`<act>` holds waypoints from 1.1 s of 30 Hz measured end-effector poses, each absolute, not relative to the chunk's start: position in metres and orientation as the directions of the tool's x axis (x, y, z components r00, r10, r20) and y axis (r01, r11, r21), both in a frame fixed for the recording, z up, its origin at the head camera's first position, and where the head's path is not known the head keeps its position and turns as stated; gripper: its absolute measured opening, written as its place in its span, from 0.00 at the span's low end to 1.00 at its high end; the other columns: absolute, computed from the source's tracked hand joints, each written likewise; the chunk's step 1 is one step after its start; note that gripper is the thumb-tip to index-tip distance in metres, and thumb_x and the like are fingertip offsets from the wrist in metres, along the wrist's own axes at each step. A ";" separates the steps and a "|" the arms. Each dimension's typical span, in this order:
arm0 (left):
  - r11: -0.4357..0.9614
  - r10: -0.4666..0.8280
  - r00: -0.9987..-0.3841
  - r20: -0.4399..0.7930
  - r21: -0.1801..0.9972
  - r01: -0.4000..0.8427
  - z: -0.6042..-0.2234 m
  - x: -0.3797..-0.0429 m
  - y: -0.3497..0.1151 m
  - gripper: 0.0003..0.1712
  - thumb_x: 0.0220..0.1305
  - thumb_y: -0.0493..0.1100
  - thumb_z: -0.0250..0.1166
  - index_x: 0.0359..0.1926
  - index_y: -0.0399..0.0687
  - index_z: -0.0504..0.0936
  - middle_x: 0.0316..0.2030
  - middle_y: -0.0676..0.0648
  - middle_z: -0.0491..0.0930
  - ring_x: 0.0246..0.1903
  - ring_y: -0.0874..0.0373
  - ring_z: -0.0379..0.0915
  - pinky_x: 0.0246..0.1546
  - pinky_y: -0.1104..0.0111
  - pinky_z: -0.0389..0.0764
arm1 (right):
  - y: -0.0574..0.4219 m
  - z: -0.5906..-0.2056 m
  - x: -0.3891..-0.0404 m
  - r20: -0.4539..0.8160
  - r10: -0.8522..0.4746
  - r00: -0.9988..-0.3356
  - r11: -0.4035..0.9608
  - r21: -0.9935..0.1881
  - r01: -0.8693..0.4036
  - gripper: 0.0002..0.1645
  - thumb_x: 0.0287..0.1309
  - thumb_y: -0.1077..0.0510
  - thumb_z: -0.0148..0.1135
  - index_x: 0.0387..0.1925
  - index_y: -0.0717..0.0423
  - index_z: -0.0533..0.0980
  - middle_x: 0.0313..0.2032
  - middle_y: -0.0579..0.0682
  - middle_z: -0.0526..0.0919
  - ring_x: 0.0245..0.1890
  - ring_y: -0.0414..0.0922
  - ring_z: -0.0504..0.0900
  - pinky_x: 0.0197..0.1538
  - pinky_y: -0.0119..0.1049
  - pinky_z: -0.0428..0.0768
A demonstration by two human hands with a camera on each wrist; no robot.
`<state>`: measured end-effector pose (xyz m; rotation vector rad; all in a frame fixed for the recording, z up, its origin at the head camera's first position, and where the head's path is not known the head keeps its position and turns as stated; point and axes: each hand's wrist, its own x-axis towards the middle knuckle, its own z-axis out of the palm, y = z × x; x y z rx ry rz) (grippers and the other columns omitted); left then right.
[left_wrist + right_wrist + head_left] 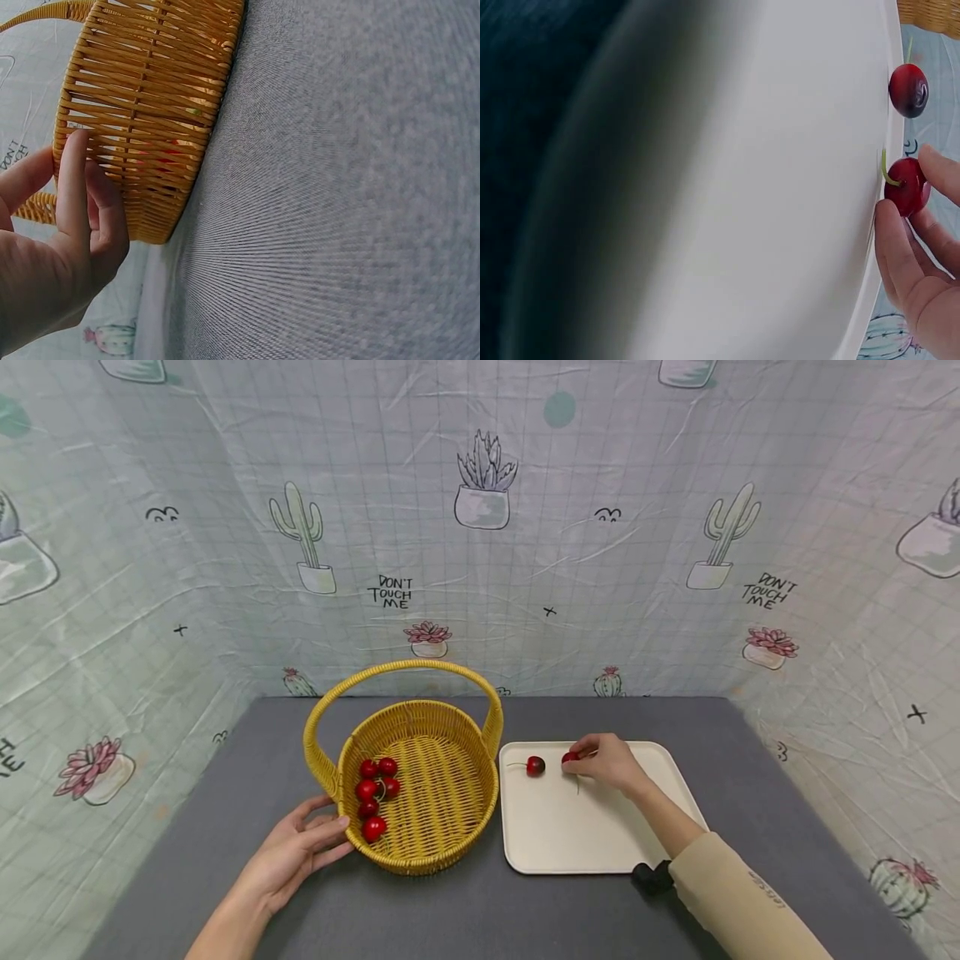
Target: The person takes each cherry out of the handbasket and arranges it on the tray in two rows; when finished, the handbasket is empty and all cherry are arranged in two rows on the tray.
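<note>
At the tray's (555,835) eleven o'clock, a cherry (909,196) is pinched by the right hand (609,766), while the basket (442,785) is touched at eight o'clock by the left hand (288,860) (fingers loosely extended).

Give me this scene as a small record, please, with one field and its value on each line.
left hand: holds the basket by its rim
right hand: pinches one cherry at the tray; lifted or resting, unclear
basket: yellow, woven, handle up; six cherries visible inside, along its left side
tray: pale, right of the basket; a second cherry on it, stem pointing left
table: grey
</note>
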<state>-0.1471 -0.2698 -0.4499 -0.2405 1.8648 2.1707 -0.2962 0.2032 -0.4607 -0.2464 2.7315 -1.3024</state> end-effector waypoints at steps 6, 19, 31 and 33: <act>-0.146 0.088 -0.947 -0.310 0.936 -0.320 -0.449 -0.148 -0.269 0.45 0.76 0.40 0.63 0.79 0.38 0.43 0.60 0.34 0.72 0.55 0.48 0.78 0.57 0.56 0.82 | 0.204 -0.459 -0.297 -0.029 -0.191 -0.981 0.626 -0.773 -0.099 0.19 0.56 0.58 0.78 0.45 0.64 0.84 0.37 0.51 0.86 0.39 0.47 0.82 0.37 0.37 0.81; -0.152 0.082 -0.941 -0.328 0.929 -0.337 -0.448 -0.149 -0.269 0.45 0.76 0.40 0.63 0.79 0.38 0.44 0.60 0.34 0.72 0.56 0.47 0.78 0.57 0.54 0.82 | 0.207 -0.449 -0.297 -0.085 -0.197 -0.977 0.690 -0.720 -0.076 0.24 0.55 0.56 0.79 0.49 0.66 0.82 0.39 0.53 0.84 0.38 0.49 0.81 0.36 0.37 0.80; -0.143 0.088 -0.945 -0.314 0.935 -0.324 -0.449 -0.150 -0.270 0.45 0.76 0.40 0.63 0.79 0.38 0.43 0.59 0.34 0.73 0.56 0.48 0.78 0.56 0.55 0.82 | 0.201 -0.420 -0.294 -0.051 -0.267 -0.962 0.695 -0.702 -0.156 0.23 0.57 0.58 0.76 0.51 0.65 0.81 0.39 0.51 0.84 0.41 0.49 0.81 0.42 0.43 0.81; -0.144 0.092 -0.944 -0.317 0.934 -0.328 -0.449 -0.149 -0.270 0.45 0.76 0.40 0.63 0.79 0.38 0.43 0.59 0.34 0.73 0.56 0.48 0.78 0.56 0.55 0.82 | 0.196 -0.413 -0.291 -0.033 -0.301 -0.953 0.686 -0.702 -0.192 0.21 0.58 0.59 0.76 0.50 0.64 0.82 0.39 0.51 0.84 0.41 0.49 0.82 0.43 0.44 0.82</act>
